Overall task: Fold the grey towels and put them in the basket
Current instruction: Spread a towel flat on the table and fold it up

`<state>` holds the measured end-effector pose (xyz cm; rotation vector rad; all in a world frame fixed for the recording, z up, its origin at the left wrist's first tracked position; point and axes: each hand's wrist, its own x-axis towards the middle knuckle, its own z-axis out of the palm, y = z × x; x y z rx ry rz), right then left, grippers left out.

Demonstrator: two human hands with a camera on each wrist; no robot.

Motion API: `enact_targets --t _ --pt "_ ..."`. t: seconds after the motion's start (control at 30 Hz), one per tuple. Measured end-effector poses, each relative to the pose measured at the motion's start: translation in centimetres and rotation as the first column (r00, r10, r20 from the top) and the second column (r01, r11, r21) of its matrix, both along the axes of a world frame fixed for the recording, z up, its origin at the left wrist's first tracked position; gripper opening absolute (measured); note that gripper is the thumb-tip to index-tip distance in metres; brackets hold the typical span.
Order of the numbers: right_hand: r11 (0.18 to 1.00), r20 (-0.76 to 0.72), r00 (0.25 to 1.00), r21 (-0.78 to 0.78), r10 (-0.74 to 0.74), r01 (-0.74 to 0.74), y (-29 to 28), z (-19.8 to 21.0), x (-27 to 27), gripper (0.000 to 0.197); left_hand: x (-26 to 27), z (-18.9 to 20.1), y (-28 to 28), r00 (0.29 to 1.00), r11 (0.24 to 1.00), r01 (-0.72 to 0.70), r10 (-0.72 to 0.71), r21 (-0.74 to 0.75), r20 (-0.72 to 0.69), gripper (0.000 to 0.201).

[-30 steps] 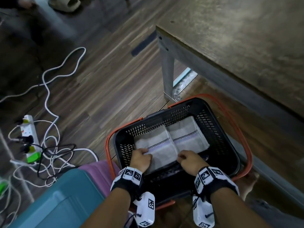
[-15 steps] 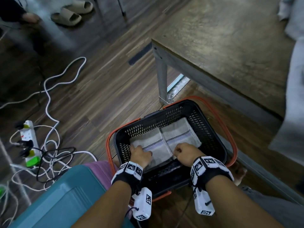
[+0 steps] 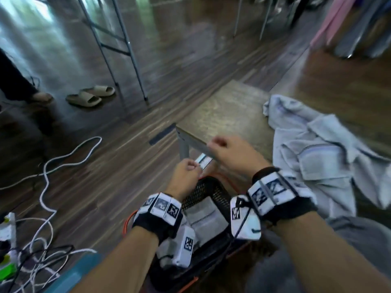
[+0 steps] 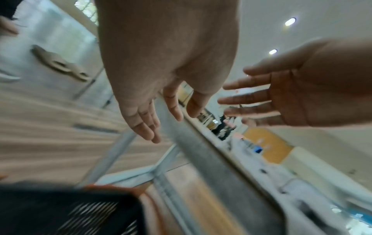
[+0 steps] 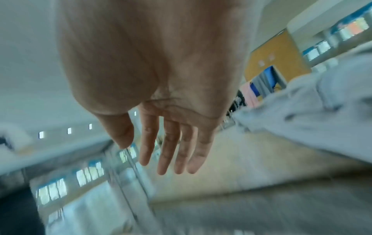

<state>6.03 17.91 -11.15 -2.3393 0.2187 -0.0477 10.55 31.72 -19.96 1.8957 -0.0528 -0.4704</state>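
Two folded grey towels [image 3: 208,216] lie side by side in the black mesh basket [image 3: 213,188] with orange handles, on the floor below my wrists. A heap of unfolded grey towels [image 3: 317,149] sits on the wooden table [image 3: 228,111] to the right. My left hand [image 3: 188,170] hovers above the basket's far rim, empty. My right hand [image 3: 220,144] is higher, at the table's edge, also empty. The left wrist view shows the left hand [image 4: 161,124] with loosely straight fingers. In the right wrist view, the right hand [image 5: 167,159] has straight fingers, with the towel heap [image 5: 312,111] to its right.
White cables [image 3: 63,161] and a power strip [image 3: 8,229] cover the floor at left. A pair of sandals [image 3: 91,96] and another person's foot [image 3: 40,98] are further back, by metal rack legs [image 3: 127,49]. A teal box [image 3: 69,275] stands near my left forearm.
Both hands have let go of the folded towel in the basket and risen toward the table edge. The head view has tilted up, bringing the towel heap into sight.
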Motion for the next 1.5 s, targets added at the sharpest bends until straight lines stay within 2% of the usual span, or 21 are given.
enact_targets --t 0.07,0.13,0.23,0.3,0.37,0.43,0.47,0.5,0.57,0.7,0.8,0.87,0.93,1.03,1.1,1.17,1.27,1.37,1.43,1.5 --pt "0.998 0.142 0.988 -0.014 -0.054 0.056 -2.3 5.4 -1.2 0.033 0.1 3.8 -2.7 0.99 0.994 0.104 -0.102 -0.02 0.093 0.014" --pt "0.993 0.224 0.968 -0.016 -0.114 0.121 -5.2 9.9 -3.4 0.032 -0.3 7.3 -5.9 0.956 0.975 0.224 -0.22 0.001 0.192 0.019" --pt "0.965 0.288 0.936 -0.109 -0.2 0.239 -10.4 13.4 -8.5 0.025 -1.8 12.4 -11.4 0.837 0.894 0.438 -0.445 0.097 0.32 0.02" --pt "0.915 0.282 0.919 -0.214 -0.277 0.341 -13.9 13.8 -12.8 0.021 -3.3 15.3 -15.2 0.706 0.773 0.591 -0.634 0.229 0.316 0.02" --pt "0.852 0.214 0.897 -0.287 -0.387 0.437 -17.5 12.6 -17.2 0.021 -4.9 17.5 -19.0 0.547 0.594 0.696 -0.803 0.403 0.239 0.03" --pt "0.808 0.103 0.866 -0.32 -0.488 0.494 -20.4 10.2 -21.2 0.021 -6.0 18.4 -22.4 0.416 0.432 0.726 -0.895 0.536 0.158 0.036" --pt "0.795 0.052 0.849 -0.325 -0.526 0.513 -21.6 8.8 -22.8 0.021 -6.7 18.2 -23.9 0.372 0.38 0.716 -0.918 0.586 0.141 0.031" --pt "0.786 0.01 0.831 -0.319 -0.556 0.53 -22.5 7.3 -24.0 0.021 -7.2 17.6 -25.3 0.359 0.363 0.698 -0.923 0.617 0.136 0.025" --pt "0.783 -0.046 0.81 -0.291 -0.585 0.55 -23.9 4.7 -25.4 0.019 -8.2 15.7 -27.4 0.382 0.368 0.666 -0.915 0.649 0.127 0.018" --pt "0.813 -0.141 0.811 -0.247 -0.568 0.527 -25.8 1.0 -25.3 0.017 -8.2 12.0 -30.9 0.361 0.338 0.629 -0.925 0.7 0.121 0.025" --pt "0.826 -0.184 0.81 -0.229 -0.557 0.515 -27.3 -1.1 -25.0 0.014 -7.0 10.5 -34.0 0.371 0.371 0.572 -0.912 0.732 0.173 0.019" --pt "0.832 -0.192 0.815 -0.231 -0.547 0.504 -27.9 -2.5 -24.6 0.017 -6.0 9.6 -36.0 0.434 0.43 0.572 -0.881 0.698 0.188 0.017" --pt "0.853 -0.256 0.825 -0.295 -0.504 0.43 -28.1 -3.5 -23.8 0.031 -5.4 9.2 -37.4 0.436 0.419 0.577 -0.884 0.701 0.169 0.023" --pt "0.854 -0.344 0.813 -0.413 -0.469 0.318 -27.6 -4.9 -22.2 0.047 -5.5 8.8 -38.7 0.463 0.435 0.476 -0.863 0.765 0.203 0.03" --pt "0.813 -0.289 0.826 -0.496 -0.485 0.304 -27.4 -5.3 -21.5 0.046 -5.9 8.3 -39.0 0.456 0.42 0.459 -0.868 0.783 0.199 0.036" --pt "0.779 -0.222 0.831 -0.53 -0.51 0.336 -27.5 -5.3 -21.3 0.039 -5.8 7.9 -38.9 0.446 0.435 0.454 -0.866 0.778 0.224 0.021" --pt "0.793 -0.21 0.83 -0.484 -0.517 0.371 -27.5 -5.1 -21.4 0.037 -5.8 7.8 -38.8 0.471 0.513 0.475 -0.835 0.715 0.285 0.018" --pt "0.795 -0.194 0.822 -0.443 -0.535 0.413 -27.6 -5.2 -21.8 0.043 -6.8 9.3 -39.0 0.521 0.639 0.541 -0.765 0.548 0.378 0.022" --pt "0.803 -0.161 0.824 -0.387 -0.544 0.454 -27.8 -4.9 -22.0 0.058 -8.1 11.7 -39.3 0.497 0.652 0.635 -0.755 0.414 0.427 0.019" --pt "0.807 -0.056 0.829 -0.277 -0.556 0.522 -28.0 -4.0 -21.9 0.083 -9.7 14.8 -39.9 0.465 0.631 0.713 -0.753 0.307 0.467 0.017"
